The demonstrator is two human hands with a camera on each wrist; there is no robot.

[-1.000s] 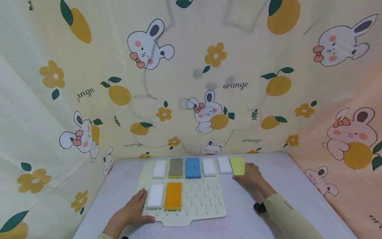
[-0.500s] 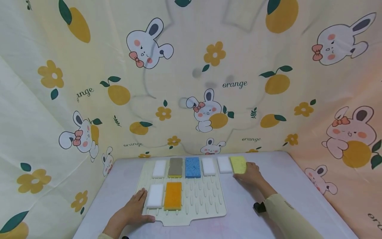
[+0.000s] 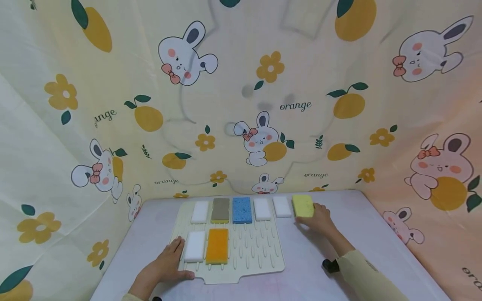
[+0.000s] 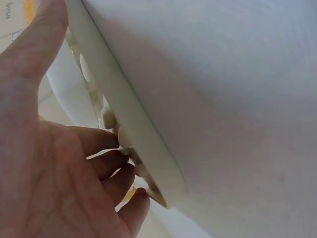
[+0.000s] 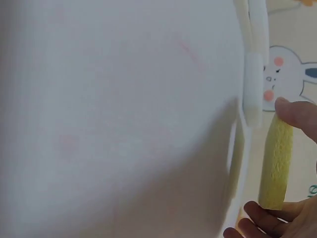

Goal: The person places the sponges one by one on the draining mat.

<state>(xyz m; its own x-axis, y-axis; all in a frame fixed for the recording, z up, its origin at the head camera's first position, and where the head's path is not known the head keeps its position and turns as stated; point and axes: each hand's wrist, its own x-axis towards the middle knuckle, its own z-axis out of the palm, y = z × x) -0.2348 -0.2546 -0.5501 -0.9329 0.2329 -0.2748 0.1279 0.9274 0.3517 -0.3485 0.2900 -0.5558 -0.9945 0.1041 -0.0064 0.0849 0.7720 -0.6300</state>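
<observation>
My right hand [image 3: 318,220] pinches a yellow sponge [image 3: 302,205] at the back right, between thumb and fingers. Fabric shows between this sponge and the tabletop in the right wrist view, so it is off the table. My left hand [image 3: 165,263] rests against the front left corner of a cream board with raised ridges [image 3: 260,251]; its fingers touch the left edge and its thumb lies by the front edge. On the board's front row lie a white sponge [image 3: 195,246] and an orange sponge [image 3: 217,246].
Across the board's back row lie a white sponge [image 3: 200,212], a grey-topped sponge [image 3: 220,210], a blue sponge [image 3: 242,210] and another white sponge [image 3: 262,209]. One more white sponge [image 3: 282,207] lies just right of the board. Printed fabric [image 3: 226,104] walls the table.
The right hand has drawn the yellow sponge slightly right, opening a gap from the white sponge beside it, and has lifted it. The left hand and the board hold their place.
</observation>
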